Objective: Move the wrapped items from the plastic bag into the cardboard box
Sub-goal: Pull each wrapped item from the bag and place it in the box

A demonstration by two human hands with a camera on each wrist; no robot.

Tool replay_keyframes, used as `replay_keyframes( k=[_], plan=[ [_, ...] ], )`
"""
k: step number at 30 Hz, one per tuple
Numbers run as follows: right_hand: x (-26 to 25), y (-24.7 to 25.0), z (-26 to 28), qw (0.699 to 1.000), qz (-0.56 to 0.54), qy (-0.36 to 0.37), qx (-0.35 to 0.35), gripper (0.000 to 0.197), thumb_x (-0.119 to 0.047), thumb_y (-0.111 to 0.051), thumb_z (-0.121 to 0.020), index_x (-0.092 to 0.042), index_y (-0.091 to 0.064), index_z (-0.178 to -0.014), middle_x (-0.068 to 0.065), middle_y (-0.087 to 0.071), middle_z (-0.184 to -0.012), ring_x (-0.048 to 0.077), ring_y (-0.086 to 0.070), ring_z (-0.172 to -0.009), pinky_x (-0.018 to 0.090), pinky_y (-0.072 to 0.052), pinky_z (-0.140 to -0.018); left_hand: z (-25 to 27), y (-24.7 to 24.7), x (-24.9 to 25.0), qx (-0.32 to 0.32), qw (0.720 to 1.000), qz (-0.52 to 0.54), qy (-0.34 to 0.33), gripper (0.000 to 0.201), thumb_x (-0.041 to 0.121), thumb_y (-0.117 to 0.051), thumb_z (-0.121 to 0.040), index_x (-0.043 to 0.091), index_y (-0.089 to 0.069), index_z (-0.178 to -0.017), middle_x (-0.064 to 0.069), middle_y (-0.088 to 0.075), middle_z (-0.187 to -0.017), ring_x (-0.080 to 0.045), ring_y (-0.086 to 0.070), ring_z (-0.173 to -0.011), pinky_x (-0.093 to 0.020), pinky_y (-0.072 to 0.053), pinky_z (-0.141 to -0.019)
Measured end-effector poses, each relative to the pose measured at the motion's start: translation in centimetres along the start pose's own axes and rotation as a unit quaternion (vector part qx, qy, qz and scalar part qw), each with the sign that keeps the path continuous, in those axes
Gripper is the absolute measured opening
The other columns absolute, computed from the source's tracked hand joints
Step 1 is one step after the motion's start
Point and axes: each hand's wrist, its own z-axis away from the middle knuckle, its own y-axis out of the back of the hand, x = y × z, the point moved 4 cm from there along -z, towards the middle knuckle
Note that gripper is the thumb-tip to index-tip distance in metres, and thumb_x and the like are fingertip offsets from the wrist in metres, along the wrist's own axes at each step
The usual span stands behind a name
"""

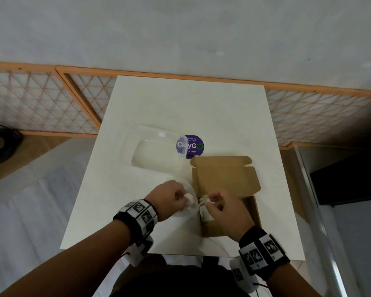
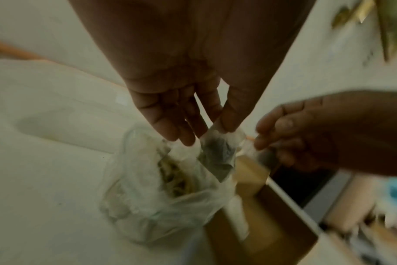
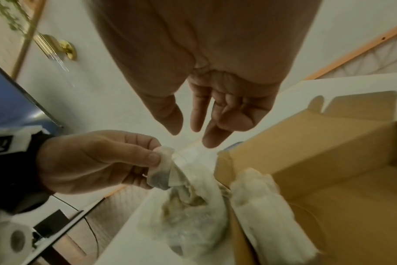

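The left hand pinches the thin rim of the plastic bag between thumb and fingers and holds its mouth up. The right hand is loose and half open. In its own wrist view it holds nothing, but in the left wrist view its fingertips seem to touch the bag's other edge, so I cannot tell for sure.

The bag sits near the front edge of the table, touching the left side of the cardboard box. Wrapped items are still inside it. One white wrapped item already leans on the box's left wall.

The bag is soft and slippery. If the left hand lets go, the mouth may flop shut. If it pulls too hard, the bag could tip and spill things onto the table. The leaning item might slide back out.
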Motion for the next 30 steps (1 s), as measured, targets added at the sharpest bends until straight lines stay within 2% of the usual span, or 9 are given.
replay_keyframes(
  k=[2,6,11,13,16,20,24,26,30],
  plan=[
    [-1.9,-0.1,-0.1,0.998,-0.029,0.034,-0.038,0.019,-0.043,-0.064,-0.098,-0.045,-0.056,-0.116,-0.021,-0.065,-0.115,0.004,-0.065,-0.103,0.029,-0.057,-0.092,1.4,1.3,0.0,0.016,0.989,0.143,0.013,0.015,0.035,-0.077,-0.088,0.023,-0.067,-0.089,0.007,-0.073,-0.083,-0.006,-0.064,-0.075,-0.025,-0.053,-0.073],
    [-5.1,-0.7,-0.6,0.986,-0.109,0.073,-0.107,0.027,-0.041,-0.063,-0.100,-0.036,-0.065,-0.126,-0.013,-0.072,-0.110,0.006,-0.068,-0.098,0.029,-0.059,-0.086,2.9,3.1,0.2,0.034,0.946,0.322,-0.009,0.008,0.013,-0.075,-0.090,0.016,-0.070,-0.096,-0.008,-0.079,-0.089,-0.030,-0.076,-0.085,-0.044,-0.061,-0.082],
    [-7.2,-1.2,-1.1,0.974,-0.171,0.106,-0.101,0.004,-0.020,-0.065,-0.101,-0.019,-0.069,-0.100,-0.002,-0.071,-0.087,0.013,-0.065,-0.078,0.029,-0.057,-0.075,3.6,4.3,0.2,0.049,0.917,0.396,-0.013,0.011,0.002,-0.073,-0.091,0.011,-0.072,-0.098,-0.010,-0.075,-0.088,-0.026,-0.071,-0.078,-0.048,-0.059,-0.082],
    [-7.6,-1.2,-1.3,0.974,-0.169,0.119,-0.091,0.006,-0.017,-0.066,-0.100,-0.015,-0.066,-0.094,-0.003,-0.067,-0.078,0.011,-0.062,-0.072,0.027,-0.054,-0.070,3.9,4.7,0.3,0.059,0.909,0.412,-0.013,0.007,0.011,-0.075,-0.091,0.009,-0.072,-0.097,-0.014,-0.075,-0.088,-0.027,-0.070,-0.078,-0.049,-0.059,-0.082],
    [-8.0,-1.3,-1.3,0.976,-0.146,0.135,-0.088,0.011,-0.019,-0.068,-0.098,-0.014,-0.063,-0.091,-0.004,-0.066,-0.074,0.012,-0.061,-0.070,0.028,-0.053,-0.066,4.3,5.2,0.6,0.081,0.908,0.410,-0.020,0.013,0.020,-0.075,-0.095,0.008,-0.073,-0.093,-0.009,-0.076,-0.083,-0.021,-0.070,-0.074,-0.035,-0.058,-0.075],
    [-7.7,-1.6,-1.6,0.976,-0.156,0.122,-0.095,0.011,-0.019,-0.071,-0.097,-0.017,-0.063,-0.089,-0.001,-0.068,-0.075,0.016,-0.062,-0.070,0.034,-0.053,-0.068,4.5,6.1,0.7,0.128,0.900,0.417,-0.018,0.014,0.013,-0.071,-0.097,0.000,-0.070,-0.091,-0.021,-0.075,-0.082,-0.027,-0.074,-0.075,-0.040,-0.061,-0.079],
    [-7.1,-1.2,-1.9,0.974,-0.174,0.110,-0.093,0.009,-0.014,-0.068,-0.098,-0.011,-0.061,-0.094,0.002,-0.066,-0.077,0.015,-0.062,-0.066,0.031,-0.054,-0.066,4.8,7.5,0.2,0.158,0.879,0.450,-0.003,0.013,0.008,-0.068,-0.097,-0.004,-0.066,-0.092,-0.016,-0.072,-0.077,-0.030,-0.073,-0.074,-0.038,-0.060,-0.075],
    [-7.0,-0.9,-1.8,0.972,-0.187,0.109,-0.087,0.005,-0.011,-0.064,-0.100,-0.014,-0.061,-0.102,0.007,-0.066,-0.080,0.017,-0.062,-0.067,0.032,-0.053,-0.067,5.2,8.2,0.3,0.157,0.873,0.461,-0.006,0.011,0.007,-0.068,-0.097,-0.004,-0.067,-0.094,-0.016,-0.072,-0.078,-0.030,-0.072,-0.072,-0.037,-0.060,-0.073],
    [-7.9,0.3,-1.0,0.969,-0.203,0.132,-0.050,0.030,-0.003,-0.054,-0.104,-0.025,-0.058,-0.125,0.004,-0.060,-0.076,0.013,-0.057,-0.063,0.026,-0.053,-0.062,6.2,9.3,1.2,0.131,0.860,0.493,-0.020,0.013,0.002,-0.063,-0.098,-0.009,-0.067,-0.104,-0.019,-0.072,-0.085,-0.028,-0.070,-0.072,-0.033,-0.061,-0.072]
  ],
)
